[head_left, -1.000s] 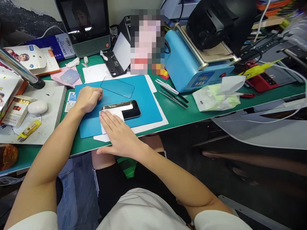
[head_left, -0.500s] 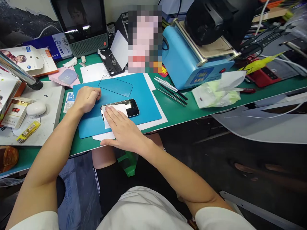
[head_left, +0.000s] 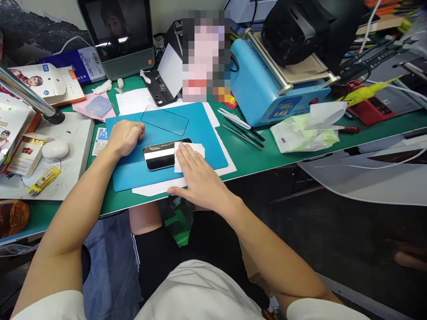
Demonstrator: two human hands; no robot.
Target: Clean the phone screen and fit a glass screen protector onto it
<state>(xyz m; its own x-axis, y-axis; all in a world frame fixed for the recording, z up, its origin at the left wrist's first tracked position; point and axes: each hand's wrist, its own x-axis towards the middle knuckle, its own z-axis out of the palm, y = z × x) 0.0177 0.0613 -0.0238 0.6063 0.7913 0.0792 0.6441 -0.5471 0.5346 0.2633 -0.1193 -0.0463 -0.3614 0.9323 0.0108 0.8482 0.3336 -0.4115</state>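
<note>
A smartphone (head_left: 158,155) lies on the blue mat (head_left: 207,124), its dark glossy face up with a bright reflection across it. My right hand (head_left: 197,175) presses a white wipe (head_left: 178,164) flat on the phone's right end, fingers stretched out and thumb spread towards the table edge. Left of the phone, my left hand (head_left: 125,137) rests on the mat in a loose fist. Its palm is hidden, so I cannot tell what it may hold. Behind the phone lies a clear screen protector (head_left: 165,121) with a black border.
Tweezers (head_left: 238,133) and a white pen-like tool (head_left: 233,118) lie right of the mat. Beyond them are a tissue pack (head_left: 303,133) and a blue machine (head_left: 263,89). A black phone case (head_left: 159,89) stands behind. A whitish board (head_left: 75,155) with a cigarette pack (head_left: 26,153) occupies the left.
My right hand has slid the wipe rightward along the phone, uncovering its left end. My left hand keeps its place on the mat. The whole view has shifted slightly.
</note>
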